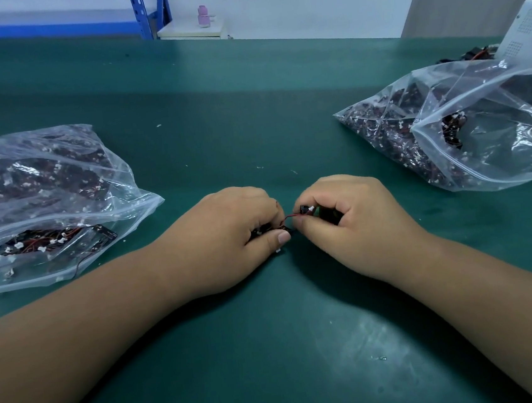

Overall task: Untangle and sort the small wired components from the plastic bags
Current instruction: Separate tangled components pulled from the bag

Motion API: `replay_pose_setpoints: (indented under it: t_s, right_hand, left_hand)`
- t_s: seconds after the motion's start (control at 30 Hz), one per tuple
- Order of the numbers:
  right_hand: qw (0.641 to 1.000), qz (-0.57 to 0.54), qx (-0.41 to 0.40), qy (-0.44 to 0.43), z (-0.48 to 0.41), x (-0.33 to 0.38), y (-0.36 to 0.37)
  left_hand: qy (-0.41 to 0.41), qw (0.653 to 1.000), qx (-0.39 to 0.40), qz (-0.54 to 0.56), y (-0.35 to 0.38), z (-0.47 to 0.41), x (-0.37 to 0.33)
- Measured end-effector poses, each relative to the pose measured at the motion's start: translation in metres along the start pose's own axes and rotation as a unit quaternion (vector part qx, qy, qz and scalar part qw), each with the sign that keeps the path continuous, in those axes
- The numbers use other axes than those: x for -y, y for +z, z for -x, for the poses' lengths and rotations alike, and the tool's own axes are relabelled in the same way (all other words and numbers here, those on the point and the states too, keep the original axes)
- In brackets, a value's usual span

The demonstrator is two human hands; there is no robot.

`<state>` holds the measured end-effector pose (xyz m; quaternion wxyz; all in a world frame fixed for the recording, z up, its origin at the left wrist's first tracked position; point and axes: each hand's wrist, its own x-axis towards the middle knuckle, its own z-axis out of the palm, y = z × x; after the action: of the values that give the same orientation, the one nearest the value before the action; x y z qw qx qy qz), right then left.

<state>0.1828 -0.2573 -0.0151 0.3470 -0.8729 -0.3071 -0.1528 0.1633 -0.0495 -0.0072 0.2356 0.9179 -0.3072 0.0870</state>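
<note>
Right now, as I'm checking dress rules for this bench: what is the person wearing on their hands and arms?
Nothing visible. The left hand and right hand are bare: no gloves, rings or tape show. The left forearm and right forearm are bare to the picture's edge, with no sleeve, watch or wrist strap showing.

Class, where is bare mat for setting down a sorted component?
Bare green mat lies between the left bag and right bag, beyond the left hand and right hand, and again between the forearms. Both bags crowd the sides.
</note>
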Motion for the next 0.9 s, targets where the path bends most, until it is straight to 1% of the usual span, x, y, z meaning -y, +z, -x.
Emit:
replay_pose_setpoints:
  t_s: [0.13, 0.4, 0.57, 0.7, 0.9]
  right_hand:
    - [0.997, -0.007, 0.032, -0.064, 0.0016, 0.0016, -0.0008]
    - [0.994, -0.003, 0.012, -0.113, 0.0015, 0.001, -0.0004]
    - [0.997, -0.027, -0.033, -0.071, -0.0009, -0.0028, -0.0001]
    - [0.996, -0.055, -0.051, -0.039, -0.0005, -0.0029, 0.0002]
    - [0.986, -0.136, -0.087, 0.043, -0.0036, -0.0044, 0.0]
  left_hand:
    - [0.004, 1.0, -0.006, -0.004, 0.0007, -0.0004, 0.0006]
    - [0.002, 1.0, -0.013, -0.007, 0.0013, -0.0007, 0.0002]
    - [0.001, 1.0, -0.01, 0.001, 0.0011, 0.0003, 0.0006]
    - [0.001, 1.0, -0.01, 0.006, 0.0015, 0.0004, 0.0023]
    - [-0.013, 1.0, -0.011, 0.004, 0.0021, 0.0004, 0.0026]
